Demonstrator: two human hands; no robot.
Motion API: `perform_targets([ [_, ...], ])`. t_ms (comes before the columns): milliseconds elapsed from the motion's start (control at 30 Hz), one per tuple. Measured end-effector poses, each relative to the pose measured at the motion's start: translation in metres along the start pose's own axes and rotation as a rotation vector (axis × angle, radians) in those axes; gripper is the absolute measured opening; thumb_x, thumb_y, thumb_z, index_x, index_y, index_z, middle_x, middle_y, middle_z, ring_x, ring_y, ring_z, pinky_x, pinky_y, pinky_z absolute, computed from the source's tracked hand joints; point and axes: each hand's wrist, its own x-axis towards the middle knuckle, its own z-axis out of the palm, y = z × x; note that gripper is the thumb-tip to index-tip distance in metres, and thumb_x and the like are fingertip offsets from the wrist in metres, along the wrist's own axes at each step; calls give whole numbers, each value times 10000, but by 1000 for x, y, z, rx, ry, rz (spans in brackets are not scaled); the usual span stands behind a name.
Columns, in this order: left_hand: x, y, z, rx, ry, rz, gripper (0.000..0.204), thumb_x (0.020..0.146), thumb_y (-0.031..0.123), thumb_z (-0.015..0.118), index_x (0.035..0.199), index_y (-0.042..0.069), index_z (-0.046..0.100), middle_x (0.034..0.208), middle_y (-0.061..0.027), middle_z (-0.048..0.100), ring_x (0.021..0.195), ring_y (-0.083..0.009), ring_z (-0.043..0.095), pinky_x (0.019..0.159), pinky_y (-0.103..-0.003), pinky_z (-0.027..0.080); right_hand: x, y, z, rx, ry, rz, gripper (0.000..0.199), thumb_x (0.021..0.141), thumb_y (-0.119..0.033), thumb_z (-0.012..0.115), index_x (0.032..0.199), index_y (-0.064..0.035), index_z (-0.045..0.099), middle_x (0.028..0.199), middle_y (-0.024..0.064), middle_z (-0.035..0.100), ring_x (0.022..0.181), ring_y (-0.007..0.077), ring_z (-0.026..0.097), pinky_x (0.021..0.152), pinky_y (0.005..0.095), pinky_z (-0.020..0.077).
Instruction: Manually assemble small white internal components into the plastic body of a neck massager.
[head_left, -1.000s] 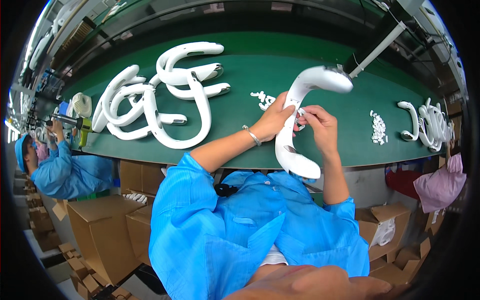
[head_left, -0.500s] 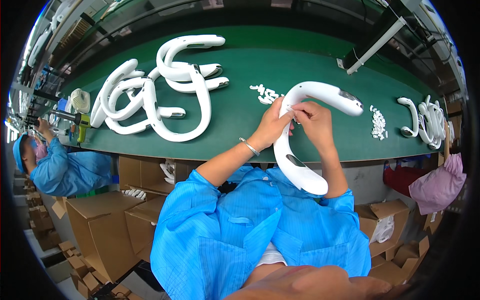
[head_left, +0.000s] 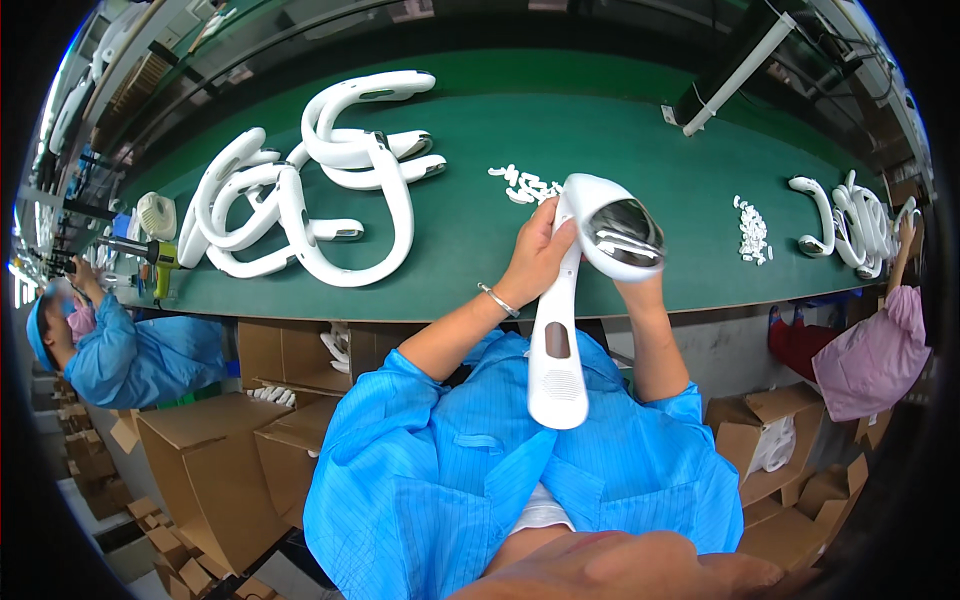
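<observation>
A white curved neck massager point(head_left: 562, 310) is in front of my chest, with a shiny metal plate on its upper end, a dark oval window and a patch of small holes on the lower arm. Around its middle, my left hand point(head_left: 541, 245) is closed, thumb on the near face. My right hand point(head_left: 641, 289) is mostly behind the metal-plated end; its fingers are hidden, and whether it grips anything does not show. Small white plastic pieces point(head_left: 524, 186) lie on the table just past my left hand. A second pile of small white pieces point(head_left: 752, 232) lies to the right.
Several white massagers point(head_left: 345, 265) lie tangled on the green table point(head_left: 480, 255) at left; more point(head_left: 862, 225) are at far right. A green-and-black power tool point(head_left: 160, 262) is near a person in blue point(head_left: 150, 345). Another person in pink point(head_left: 870, 350) is at right. Cardboard boxes point(head_left: 205, 470) stand below.
The massager has turned in my hands, so its metal-plated end now faces me and its other arm hangs straighter down. My right hand's fingers, visible before at its middle, have gone behind it.
</observation>
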Motion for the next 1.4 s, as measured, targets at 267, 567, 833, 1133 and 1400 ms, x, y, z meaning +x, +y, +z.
perform_targets([
  [267, -7, -9, -4, -417, -89, -309, 239, 929, 132, 484, 1116, -11, 523, 944, -125, 631, 737, -166, 644, 619, -277, 544, 1, 18, -13, 37, -166, 372, 343, 800, 15, 612, 1138, 54, 571, 906, 81, 610, 575, 54, 508, 475, 201, 429],
  [567, -10, -5, -6, -490, -145, -239, 400, 925, 134, 530, 1296, 29, 427, 1183, -52, 547, 1072, -117, 524, 928, -275, 430, 3, -9, -14, -222, -201, 25, 334, 806, 25, 590, 1140, 11, 571, 910, 108, 673, 622, 117, 625, 545, 248, 510],
  [833, -14, -3, -1, -615, -151, -276, 443, 939, 297, 466, 1252, -15, 437, 994, -188, 582, 799, -247, 622, 682, -327, 540, 2, -23, -13, -209, -202, 34, 325, 764, 0, 658, 1083, 2, 595, 881, 104, 678, 574, 127, 617, 552, 250, 524],
  [1133, -10, -17, -2, -590, -86, -282, 289, 925, 159, 512, 1172, 9, 508, 964, -137, 620, 776, -191, 637, 678, -295, 561, 3, 6, -11, -38, -137, 279, 325, 769, -17, 654, 1081, 37, 580, 931, 130, 673, 627, 78, 583, 516, 206, 480],
  [1400, -6, -15, 2, -194, -14, 37, 328, 942, 164, 503, 1236, 21, 476, 889, -68, 605, 719, -113, 606, 613, -254, 526, 2, 21, -20, 302, -148, 329, 253, 824, 5, 589, 1077, 17, 600, 960, 32, 641, 860, 72, 586, 747, 202, 469],
])
